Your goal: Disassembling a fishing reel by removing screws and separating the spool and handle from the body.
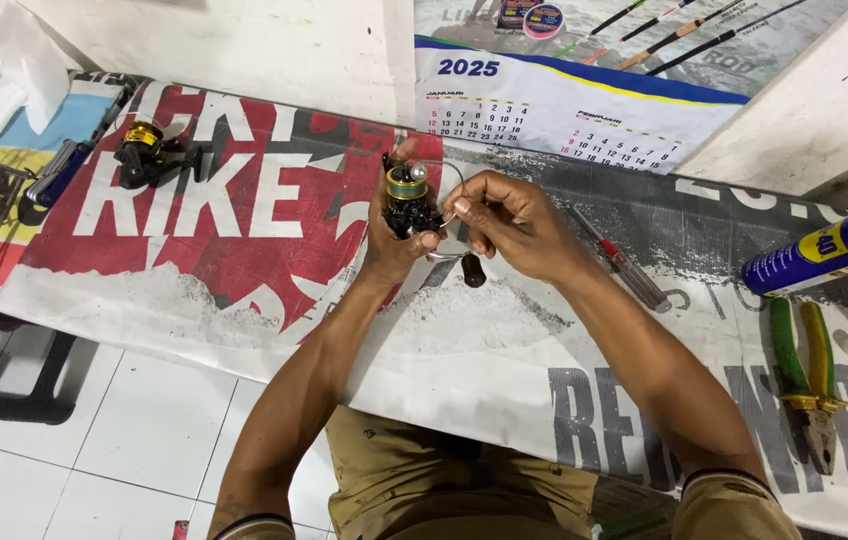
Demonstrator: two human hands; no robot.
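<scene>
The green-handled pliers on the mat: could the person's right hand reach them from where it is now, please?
Probably yes. The right hand is busy at the fishing reel, but only open mat lies between it and the pliers.

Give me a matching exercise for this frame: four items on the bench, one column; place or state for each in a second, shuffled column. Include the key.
Items
1. Black-and-gold fishing reel
2. Second reel
3. Spray can
4. Green-handled pliers

Places
A. Lying on its side at the far right edge
B. Held between left hand and right hand
C. Flat on the banner, near right, jaws toward the person
D. Alone on the banner's red part, far left

Pairs: 1-B, 2-D, 3-A, 4-C
</scene>
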